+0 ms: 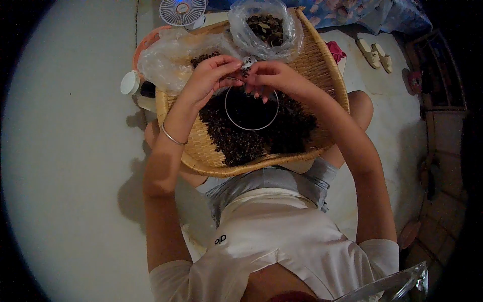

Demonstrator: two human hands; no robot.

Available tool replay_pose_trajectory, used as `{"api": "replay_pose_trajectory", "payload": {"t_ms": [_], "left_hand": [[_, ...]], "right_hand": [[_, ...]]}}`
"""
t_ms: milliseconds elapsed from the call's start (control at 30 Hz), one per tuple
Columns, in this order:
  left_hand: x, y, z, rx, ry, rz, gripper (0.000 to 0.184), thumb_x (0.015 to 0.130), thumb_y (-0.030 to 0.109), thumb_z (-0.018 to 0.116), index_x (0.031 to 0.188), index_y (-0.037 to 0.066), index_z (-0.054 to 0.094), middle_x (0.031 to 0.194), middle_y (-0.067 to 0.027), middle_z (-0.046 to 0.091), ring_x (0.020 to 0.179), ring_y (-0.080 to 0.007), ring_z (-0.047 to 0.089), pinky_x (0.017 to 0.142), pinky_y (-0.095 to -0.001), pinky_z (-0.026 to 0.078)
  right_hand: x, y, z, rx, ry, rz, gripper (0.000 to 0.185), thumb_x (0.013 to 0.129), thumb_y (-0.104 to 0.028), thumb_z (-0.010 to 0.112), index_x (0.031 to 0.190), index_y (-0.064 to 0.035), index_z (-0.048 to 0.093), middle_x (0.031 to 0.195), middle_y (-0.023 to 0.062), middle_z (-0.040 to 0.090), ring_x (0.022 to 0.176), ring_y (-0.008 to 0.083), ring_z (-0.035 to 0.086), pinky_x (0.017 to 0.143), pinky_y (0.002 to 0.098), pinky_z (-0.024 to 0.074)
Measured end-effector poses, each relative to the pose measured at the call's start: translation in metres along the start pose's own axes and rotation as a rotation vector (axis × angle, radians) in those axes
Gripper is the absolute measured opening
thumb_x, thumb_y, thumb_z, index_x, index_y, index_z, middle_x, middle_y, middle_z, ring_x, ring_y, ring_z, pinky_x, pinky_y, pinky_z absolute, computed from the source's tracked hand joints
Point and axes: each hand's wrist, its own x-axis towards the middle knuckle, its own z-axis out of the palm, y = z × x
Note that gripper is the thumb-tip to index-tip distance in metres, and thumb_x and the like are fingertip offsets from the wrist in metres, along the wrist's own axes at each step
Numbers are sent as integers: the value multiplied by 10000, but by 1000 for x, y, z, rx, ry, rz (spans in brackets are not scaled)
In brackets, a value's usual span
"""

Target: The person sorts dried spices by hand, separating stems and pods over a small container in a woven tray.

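My left hand (215, 76) and my right hand (275, 78) are held close together above a round bowl (251, 129) with a thin pale rim and dark contents. Their fingers are bent into pinches. Between the fingertips shows a small dark-and-white speckled clump (246, 65), too small to name. The bowl rests among loose dark dried bits (236, 143) spread over a shallow woven basket (329, 65). A bracelet circles my left wrist.
On the basket's far side are a clear plastic bag (171, 55) by more dark bits and an open bag of brownish dried pieces (265, 29). Beyond stands a small white fan (183, 11). A white lid (130, 82) lies left; slippers (375, 54) sit at right.
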Motion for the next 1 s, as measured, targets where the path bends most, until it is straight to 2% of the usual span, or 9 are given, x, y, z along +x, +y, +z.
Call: {"api": "replay_pose_trajectory", "payload": {"t_ms": [467,733,1000], "left_hand": [[0,1,1,1,-8,-9,191,837,162,557,942,2,555,854,-67,600,767,-136,593,688,-253,511],[3,-3,-3,1,-3,-10,199,833,165,565,952,5,558,849,-66,602,766,-132,593,684,-248,508],[2,-3,2,91,100,52,222,821,195,589,946,13,572,855,-47,602,768,-115,587,678,-229,486]], "right_hand": [[1,3,-3,-17,17,-46,165,850,-201,525,909,-47,529,804,69,596,651,120,569,530,236,480],[2,4,-3,-47,-5,-62,169,847,-205,530,901,-47,548,820,59,600,695,118,574,550,246,490],[6,8,-1,-81,85,-75,199,837,-211,551,934,-38,535,829,54,597,672,103,563,514,216,453]]}}
